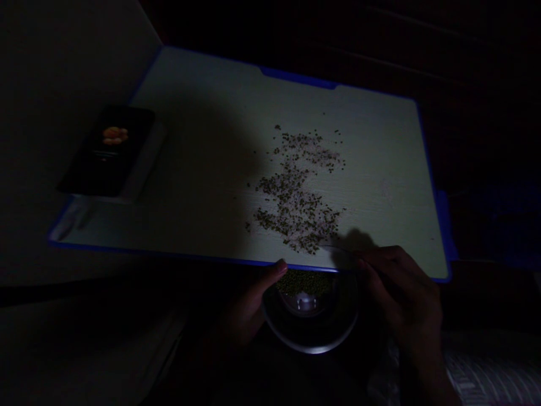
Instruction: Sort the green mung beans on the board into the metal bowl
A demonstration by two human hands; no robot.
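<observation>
Small green beans mixed with pale grains [300, 208] lie scattered on a pale board [380, 135] with a blue rim. Below the board's near edge is a shiny metal bowl [315, 348] with more green beans [304, 282] in it. My left hand [257, 299] is closed on the bowl's left side, its thumb up by the board's edge; its other fingers are hidden in the dark. My right hand [401, 287] pinches a thin utensil, seemingly a spoon [333, 247], whose tip is at the near edge of the scattered beans.
A dark box-like object [112, 152] with an orange picture on top stands at the board's left end. A striped cloth [490, 372] shows at the lower right. The surroundings are very dark, and a shadow covers the board's left half.
</observation>
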